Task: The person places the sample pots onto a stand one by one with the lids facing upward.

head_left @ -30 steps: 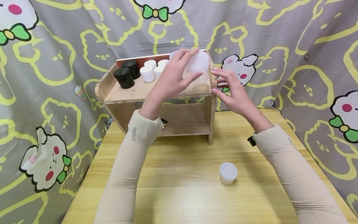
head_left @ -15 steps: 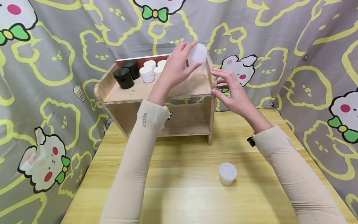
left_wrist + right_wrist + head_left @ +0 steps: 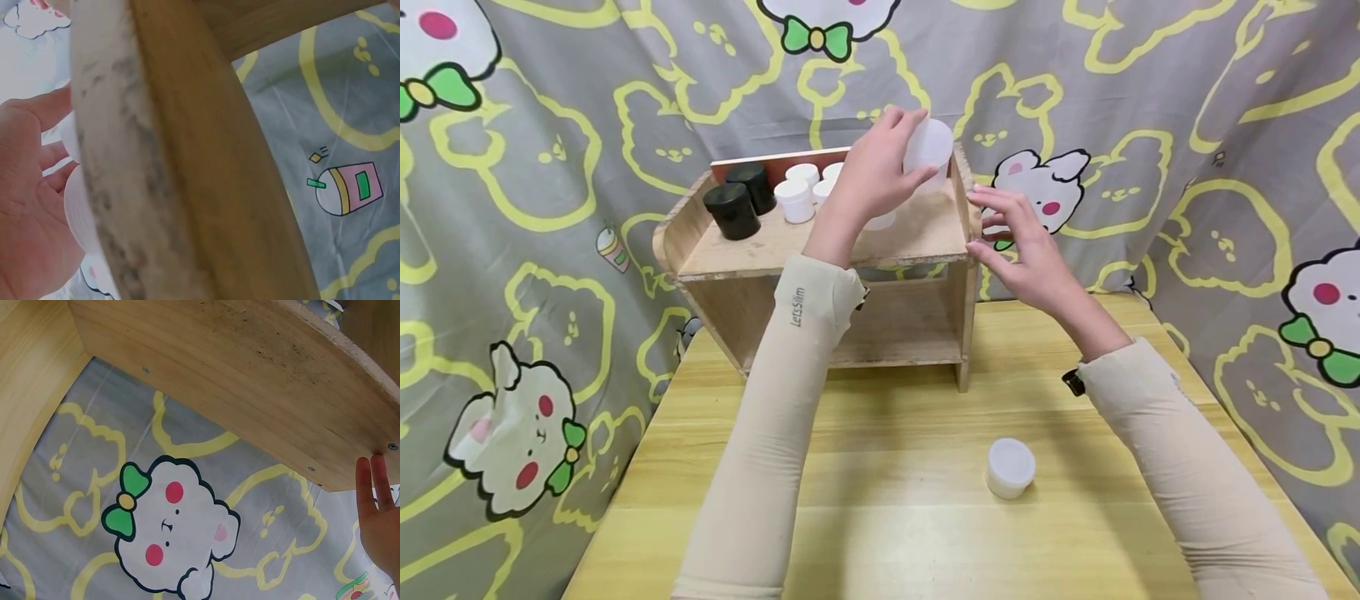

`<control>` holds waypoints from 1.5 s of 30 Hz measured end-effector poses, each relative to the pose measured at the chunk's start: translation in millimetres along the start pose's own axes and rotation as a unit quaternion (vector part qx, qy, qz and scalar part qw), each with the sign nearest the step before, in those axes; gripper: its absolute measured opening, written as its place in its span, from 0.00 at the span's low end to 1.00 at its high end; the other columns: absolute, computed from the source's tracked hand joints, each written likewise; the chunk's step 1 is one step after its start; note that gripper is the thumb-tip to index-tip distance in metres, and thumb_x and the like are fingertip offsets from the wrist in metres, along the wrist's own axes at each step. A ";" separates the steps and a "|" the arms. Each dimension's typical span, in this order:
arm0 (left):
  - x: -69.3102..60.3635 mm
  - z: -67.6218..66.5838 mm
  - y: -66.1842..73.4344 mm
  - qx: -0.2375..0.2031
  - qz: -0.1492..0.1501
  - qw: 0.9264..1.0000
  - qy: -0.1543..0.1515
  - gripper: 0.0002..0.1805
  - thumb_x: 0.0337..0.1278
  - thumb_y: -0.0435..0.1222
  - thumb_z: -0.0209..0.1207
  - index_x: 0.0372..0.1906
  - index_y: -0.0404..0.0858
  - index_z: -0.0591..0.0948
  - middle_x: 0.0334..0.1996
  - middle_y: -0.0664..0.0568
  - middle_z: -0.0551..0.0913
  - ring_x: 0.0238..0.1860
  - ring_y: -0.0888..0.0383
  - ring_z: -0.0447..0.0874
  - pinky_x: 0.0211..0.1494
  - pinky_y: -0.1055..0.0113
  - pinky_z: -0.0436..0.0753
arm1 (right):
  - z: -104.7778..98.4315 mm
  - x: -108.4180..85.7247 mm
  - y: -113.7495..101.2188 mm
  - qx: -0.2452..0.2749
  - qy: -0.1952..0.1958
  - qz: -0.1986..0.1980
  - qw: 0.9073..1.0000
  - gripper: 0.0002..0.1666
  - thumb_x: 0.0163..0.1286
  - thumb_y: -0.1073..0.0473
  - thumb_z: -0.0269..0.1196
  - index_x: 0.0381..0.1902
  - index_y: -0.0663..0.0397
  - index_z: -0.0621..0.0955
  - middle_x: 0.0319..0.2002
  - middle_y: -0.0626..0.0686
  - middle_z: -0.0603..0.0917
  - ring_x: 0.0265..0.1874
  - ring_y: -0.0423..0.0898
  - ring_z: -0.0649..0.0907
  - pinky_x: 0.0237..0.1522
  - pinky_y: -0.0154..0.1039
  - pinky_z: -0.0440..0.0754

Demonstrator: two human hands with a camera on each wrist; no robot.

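Observation:
At the right end of the shelf's upper board, my left hand (image 3: 880,171) grips a translucent white plastic tub (image 3: 931,148), fingers behind and thumb in front. In the left wrist view, ribbed translucent plastic (image 3: 78,209) shows beside the palm, partly hidden by the wooden panel. My right hand (image 3: 1028,254) touches the right side panel of the wooden shelf (image 3: 820,262). Its fingertips (image 3: 379,465) lie straight against the panel in the right wrist view. Below my left wrist, part of another translucent tub (image 3: 882,222) shows on the board.
Two black jars (image 3: 733,215) and several white jars (image 3: 795,200) stand on the upper board at left and middle. A small lidded translucent tub (image 3: 1011,468) stands on the wood-grain table (image 3: 895,533). A patterned curtain (image 3: 1120,108) hangs behind.
My left hand has moved slightly up and back with the tub, toward the shelf's rear right corner. The right hand has stayed at the side panel.

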State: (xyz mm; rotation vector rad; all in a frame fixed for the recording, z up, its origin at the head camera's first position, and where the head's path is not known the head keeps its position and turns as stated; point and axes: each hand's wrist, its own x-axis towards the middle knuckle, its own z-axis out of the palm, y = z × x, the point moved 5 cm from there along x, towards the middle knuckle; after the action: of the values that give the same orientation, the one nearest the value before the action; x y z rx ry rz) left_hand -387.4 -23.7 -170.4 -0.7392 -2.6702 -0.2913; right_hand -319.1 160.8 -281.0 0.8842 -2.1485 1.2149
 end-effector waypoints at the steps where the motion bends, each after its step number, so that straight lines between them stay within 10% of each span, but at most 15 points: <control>1: 0.1 1.4 0.2 0.006 -0.001 1.000 -0.005 0.41 0.72 0.52 0.60 0.82 0.45 0.60 0.72 0.49 0.70 0.66 0.51 0.75 0.72 0.60 0.74 | 0.3 -0.5 0.3 0.002 -0.002 0.002 1.000 0.37 0.72 0.69 0.66 0.75 0.48 0.69 0.75 0.51 0.65 0.56 0.55 0.83 0.60 0.50 0.84; 11: 2.6 6.1 4.9 0.075 0.013 0.997 -0.011 0.40 0.73 0.53 0.58 0.82 0.44 0.61 0.74 0.50 0.70 0.73 0.52 0.71 0.76 0.55 0.69 | -0.7 -1.1 1.1 0.001 0.005 -0.010 1.000 0.37 0.71 0.69 0.66 0.75 0.48 0.70 0.75 0.50 0.65 0.54 0.54 0.83 0.58 0.36 0.83; 45: 1.9 17.4 4.2 0.149 -0.002 0.987 -0.058 0.39 0.79 0.56 0.48 0.84 0.44 0.55 0.79 0.51 0.64 0.77 0.53 0.66 0.80 0.53 0.61 | 0.9 -0.9 -1.1 0.013 0.005 0.006 1.000 0.35 0.73 0.67 0.65 0.74 0.48 0.71 0.76 0.50 0.65 0.55 0.53 0.83 0.59 0.49 0.83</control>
State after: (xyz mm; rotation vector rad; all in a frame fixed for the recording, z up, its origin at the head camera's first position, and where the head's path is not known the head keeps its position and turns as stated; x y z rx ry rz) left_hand -391.6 -14.3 -185.2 -0.6738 -2.7368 0.1531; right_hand -317.7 159.8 -281.4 0.8755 -2.1368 1.2539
